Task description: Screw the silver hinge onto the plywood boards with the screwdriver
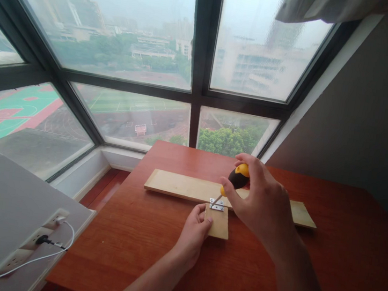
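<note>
Over the hinge (217, 204), right hand (261, 203) clasps screwdriver (237, 177); left hand (194, 233) holds board (218, 224).

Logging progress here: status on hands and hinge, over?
Right hand grips screwdriver, tip on hinge. Left hand steadies small board. Nothing in the way.

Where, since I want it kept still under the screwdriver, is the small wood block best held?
Grip the small wood block at its near left edge, from the left, thumb on top. It lies flat, the hinge covers its far end, and the right hand holds the screwdriver on the right side. The left hand holds it there.
</note>
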`<action>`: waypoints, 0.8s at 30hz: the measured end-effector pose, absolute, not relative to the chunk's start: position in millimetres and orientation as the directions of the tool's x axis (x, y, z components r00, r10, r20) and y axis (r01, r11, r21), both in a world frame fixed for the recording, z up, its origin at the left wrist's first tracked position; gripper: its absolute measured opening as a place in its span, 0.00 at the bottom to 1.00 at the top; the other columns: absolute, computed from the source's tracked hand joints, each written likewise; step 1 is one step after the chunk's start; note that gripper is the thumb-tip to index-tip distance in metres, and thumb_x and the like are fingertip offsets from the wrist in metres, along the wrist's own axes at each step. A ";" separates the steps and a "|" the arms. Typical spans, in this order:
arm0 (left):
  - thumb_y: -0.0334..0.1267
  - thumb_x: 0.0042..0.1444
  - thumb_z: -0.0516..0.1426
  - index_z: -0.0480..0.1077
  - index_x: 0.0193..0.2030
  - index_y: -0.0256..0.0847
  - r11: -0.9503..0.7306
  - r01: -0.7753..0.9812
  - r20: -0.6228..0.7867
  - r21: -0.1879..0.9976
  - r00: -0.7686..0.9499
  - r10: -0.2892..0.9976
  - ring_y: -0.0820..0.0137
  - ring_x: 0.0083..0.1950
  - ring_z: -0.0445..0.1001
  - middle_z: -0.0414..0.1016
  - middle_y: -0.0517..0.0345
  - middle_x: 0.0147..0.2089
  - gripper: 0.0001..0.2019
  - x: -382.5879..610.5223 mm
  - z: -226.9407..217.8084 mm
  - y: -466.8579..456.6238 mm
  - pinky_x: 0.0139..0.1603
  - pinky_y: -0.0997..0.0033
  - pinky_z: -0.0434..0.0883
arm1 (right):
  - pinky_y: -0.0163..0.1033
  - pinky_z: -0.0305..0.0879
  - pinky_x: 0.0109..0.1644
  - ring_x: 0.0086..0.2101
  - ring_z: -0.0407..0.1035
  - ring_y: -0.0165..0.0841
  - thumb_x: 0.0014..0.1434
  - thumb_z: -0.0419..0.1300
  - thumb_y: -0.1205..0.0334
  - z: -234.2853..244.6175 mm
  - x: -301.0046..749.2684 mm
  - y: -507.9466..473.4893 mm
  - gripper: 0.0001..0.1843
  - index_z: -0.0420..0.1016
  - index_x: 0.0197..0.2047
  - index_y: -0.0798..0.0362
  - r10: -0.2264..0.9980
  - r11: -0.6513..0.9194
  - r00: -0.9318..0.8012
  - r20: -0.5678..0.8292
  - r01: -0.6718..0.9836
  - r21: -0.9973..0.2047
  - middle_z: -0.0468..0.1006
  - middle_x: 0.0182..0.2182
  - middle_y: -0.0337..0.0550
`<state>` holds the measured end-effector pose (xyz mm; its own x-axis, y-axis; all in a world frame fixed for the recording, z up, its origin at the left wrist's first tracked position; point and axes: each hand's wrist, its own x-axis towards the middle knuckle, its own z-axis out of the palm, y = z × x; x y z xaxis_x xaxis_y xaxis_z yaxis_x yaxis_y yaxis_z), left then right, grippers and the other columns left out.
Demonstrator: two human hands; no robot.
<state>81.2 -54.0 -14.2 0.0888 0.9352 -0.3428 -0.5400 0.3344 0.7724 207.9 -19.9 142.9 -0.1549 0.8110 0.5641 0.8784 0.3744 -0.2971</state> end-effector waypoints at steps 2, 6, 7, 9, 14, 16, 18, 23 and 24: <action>0.39 0.46 0.66 0.67 0.50 0.37 0.336 -0.537 -0.344 0.774 0.088 0.935 0.63 0.39 0.77 0.79 0.48 0.42 0.24 81.2 -14.7 -53.7 0.38 0.70 0.69 | 0.41 0.65 0.34 0.35 0.74 0.39 0.59 0.58 0.50 141.0 208.1 -17.1 0.20 0.66 0.52 0.49 0.807 0.368 -0.137 0.575 0.878 -0.306 0.78 0.42 0.42; 0.39 0.47 0.66 0.66 0.51 0.37 0.338 -0.543 -0.341 0.769 0.098 0.935 0.64 0.39 0.77 0.79 0.48 0.42 0.24 81.2 -14.7 -53.4 0.38 0.70 0.69 | 0.40 0.67 0.41 0.38 0.74 0.36 0.58 0.58 0.60 139.7 208.6 -14.2 0.17 0.66 0.51 0.51 0.788 0.424 -0.148 0.597 0.834 -0.353 0.77 0.43 0.42; 0.38 0.47 0.65 0.66 0.51 0.37 0.336 -0.545 -0.339 0.768 0.099 0.936 0.64 0.39 0.77 0.79 0.48 0.42 0.24 81.2 -14.3 -53.7 0.38 0.71 0.69 | 0.40 0.67 0.42 0.39 0.73 0.36 0.57 0.58 0.62 140.0 208.7 -14.4 0.18 0.66 0.52 0.51 0.784 0.435 -0.152 0.601 0.825 -0.360 0.77 0.43 0.42; 0.38 0.48 0.65 0.66 0.51 0.37 0.332 -0.545 -0.333 0.770 0.101 0.937 0.64 0.39 0.77 0.79 0.48 0.43 0.23 81.1 -13.0 -54.4 0.39 0.71 0.69 | 0.40 0.67 0.43 0.40 0.72 0.36 0.56 0.58 0.65 141.3 208.9 -15.1 0.20 0.65 0.53 0.51 0.783 0.450 -0.158 0.602 0.812 -0.372 0.76 0.43 0.43; 0.38 0.48 0.65 0.65 0.51 0.37 0.342 -0.543 -0.344 0.767 0.101 0.933 0.65 0.39 0.77 0.79 0.48 0.43 0.23 81.1 -10.9 -55.1 0.38 0.71 0.68 | 0.42 0.67 0.45 0.41 0.71 0.36 0.56 0.57 0.66 145.9 212.6 -17.1 0.23 0.63 0.55 0.50 0.766 0.476 -0.130 0.630 0.773 -0.420 0.74 0.43 0.43; 0.38 0.47 0.65 0.66 0.50 0.37 0.347 -0.543 -0.354 0.764 0.096 0.930 0.65 0.39 0.76 0.79 0.48 0.41 0.24 81.3 -11.7 -54.4 0.37 0.72 0.68 | 0.43 0.67 0.46 0.42 0.70 0.37 0.56 0.56 0.66 147.6 215.7 -18.3 0.23 0.63 0.55 0.49 0.767 0.486 -0.104 0.633 0.740 -0.466 0.74 0.43 0.43; 0.39 0.46 0.66 0.66 0.50 0.37 0.352 -0.544 -0.361 0.762 0.095 0.928 0.65 0.39 0.76 0.79 0.49 0.40 0.25 81.5 -13.0 -53.7 0.37 0.72 0.67 | 0.45 0.67 0.47 0.43 0.70 0.37 0.56 0.55 0.67 148.9 219.4 -19.8 0.25 0.61 0.57 0.48 0.789 0.506 -0.090 0.608 0.656 -0.560 0.73 0.43 0.43; 0.39 0.45 0.66 0.66 0.51 0.38 0.363 -0.551 -0.374 0.752 0.098 0.922 0.65 0.38 0.76 0.79 0.49 0.40 0.25 82.0 -14.6 -53.0 0.38 0.72 0.68 | 0.42 0.69 0.42 0.38 0.70 0.33 0.54 0.51 0.70 152.6 227.5 -21.2 0.29 0.56 0.60 0.46 0.836 0.544 -0.144 0.529 0.334 -0.770 0.71 0.44 0.41; 0.39 0.45 0.66 0.66 0.50 0.38 0.362 -0.551 -0.373 0.752 0.096 0.923 0.65 0.39 0.77 0.79 0.49 0.41 0.25 82.1 -14.7 -52.9 0.38 0.72 0.68 | 0.41 0.69 0.41 0.37 0.69 0.32 0.55 0.52 0.70 153.0 227.8 -20.5 0.30 0.56 0.60 0.46 0.843 0.537 -0.163 0.514 0.337 -0.774 0.71 0.44 0.41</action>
<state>82.1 -52.9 -14.7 0.0964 0.9228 -0.3731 -0.5506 0.3618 0.7523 227.8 -20.5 153.0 -0.1626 0.8425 0.5136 0.3372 0.5366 -0.7736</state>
